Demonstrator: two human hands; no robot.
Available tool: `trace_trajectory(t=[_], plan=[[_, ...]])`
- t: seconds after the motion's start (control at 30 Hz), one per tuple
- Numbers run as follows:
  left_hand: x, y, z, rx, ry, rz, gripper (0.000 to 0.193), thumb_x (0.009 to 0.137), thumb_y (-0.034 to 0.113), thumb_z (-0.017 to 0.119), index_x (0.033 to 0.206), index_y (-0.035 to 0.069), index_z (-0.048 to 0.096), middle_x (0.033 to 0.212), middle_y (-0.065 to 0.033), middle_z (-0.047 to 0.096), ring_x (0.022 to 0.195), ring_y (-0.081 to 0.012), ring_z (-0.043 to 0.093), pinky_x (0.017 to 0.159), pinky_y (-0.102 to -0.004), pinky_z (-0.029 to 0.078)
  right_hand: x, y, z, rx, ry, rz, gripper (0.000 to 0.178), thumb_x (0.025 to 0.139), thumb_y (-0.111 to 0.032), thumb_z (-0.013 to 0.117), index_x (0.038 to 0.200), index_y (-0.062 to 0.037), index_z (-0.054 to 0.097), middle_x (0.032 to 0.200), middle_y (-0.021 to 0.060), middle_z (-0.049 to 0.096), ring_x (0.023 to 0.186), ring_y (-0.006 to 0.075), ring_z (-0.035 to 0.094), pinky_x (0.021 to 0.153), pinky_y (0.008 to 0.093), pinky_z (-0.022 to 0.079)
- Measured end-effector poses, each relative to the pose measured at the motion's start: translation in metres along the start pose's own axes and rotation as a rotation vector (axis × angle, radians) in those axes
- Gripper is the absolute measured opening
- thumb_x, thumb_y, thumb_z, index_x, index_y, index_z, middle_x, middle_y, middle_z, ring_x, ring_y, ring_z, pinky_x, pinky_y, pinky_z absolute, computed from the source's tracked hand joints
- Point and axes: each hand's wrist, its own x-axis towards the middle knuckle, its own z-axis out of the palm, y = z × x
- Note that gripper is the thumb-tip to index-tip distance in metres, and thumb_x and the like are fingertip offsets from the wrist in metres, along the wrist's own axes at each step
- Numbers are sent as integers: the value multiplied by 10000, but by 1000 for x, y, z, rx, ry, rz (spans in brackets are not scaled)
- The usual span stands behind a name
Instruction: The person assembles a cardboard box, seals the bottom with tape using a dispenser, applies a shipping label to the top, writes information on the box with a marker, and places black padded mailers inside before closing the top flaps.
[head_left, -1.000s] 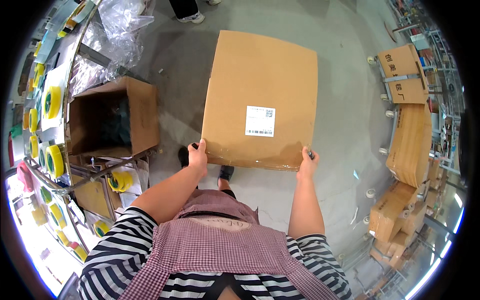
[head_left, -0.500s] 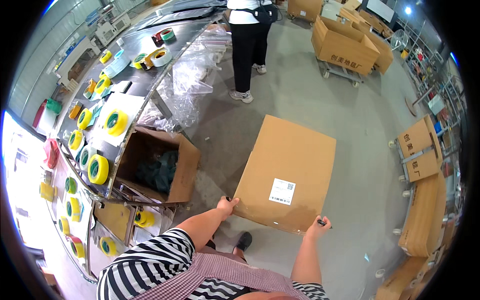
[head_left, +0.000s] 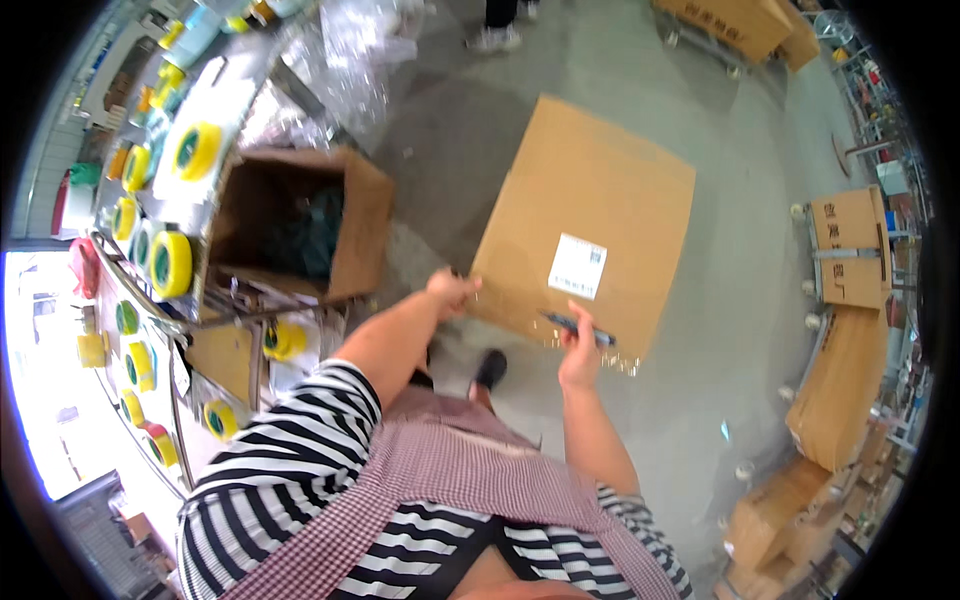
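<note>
A flat brown cardboard box point(head_left: 600, 190) lies in front of me, tilted in view, with a white printed label point(head_left: 578, 266) near its close edge. My left hand point(head_left: 453, 292) is closed on the box's near left corner; a small dark bit shows at its fingers, too small to name. A dark marker pen point(head_left: 600, 337) sits in my right hand point(head_left: 579, 352), which is closed around it just over the near edge of the box, below the label. Clear tape shines along that near edge.
To the left, a workbench carries several yellow tape rolls point(head_left: 172, 264). An open carton point(head_left: 362, 225) with greenish material inside stands under the bench, beside crumpled plastic film point(head_left: 355, 60). Cartons on wheeled carts point(head_left: 850, 245) line the right. A person's shoe point(head_left: 494, 39) shows at the top.
My right hand has left the box's near right corner and moved left over its near edge, with the pen. My left hand keeps its corner. The view has tipped downward.
</note>
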Motion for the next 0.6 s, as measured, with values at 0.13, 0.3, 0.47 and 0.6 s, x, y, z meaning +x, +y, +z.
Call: trace_trajectory(t=[0.13, 0.3, 0.47, 0.6], plan=[[10, -5, -5, -148, -160, -28, 427, 809, 237, 812, 1015, 28, 502, 846, -88, 544, 671, -199, 534, 384, -343, 409, -14, 37, 4, -22, -171, 19, 195, 913, -80, 619, 1078, 8, 676, 849, 68, 652, 767, 128, 598, 716, 261, 480], [-4, 10, -8, 7, -141, -34, 438, 817, 270, 802, 1052, 37, 516, 935, -87, 596, 833, -227, 617, 694, -452, 555, -22, 65, 29, -354, -243, -51, 179, 868, -73, 683, 1034, -7, 686, 918, 76, 700, 823, 135, 650, 821, 263, 502], [15, 1, -13, 26, -160, -54, 503, 781, 303, 832, 1039, 22, 505, 1015, -104, 583, 897, -232, 599, 698, -471, 569, -10, 81, 50, -542, -224, -320, 163, 822, -86, 694, 976, -33, 691, 904, 130, 689, 812, 250, 676, 885, 368, 518], [12, 2, -14, -5, -190, -60, 520, 782, 301, 830, 1064, 14, 501, 1039, -105, 570, 921, -241, 599, 705, -468, 579, -5, 75, 53, -706, -248, -487, 145, 781, -67, 685, 922, -36, 671, 873, 154, 673, 806, 359, 648, 922, 455, 509]])
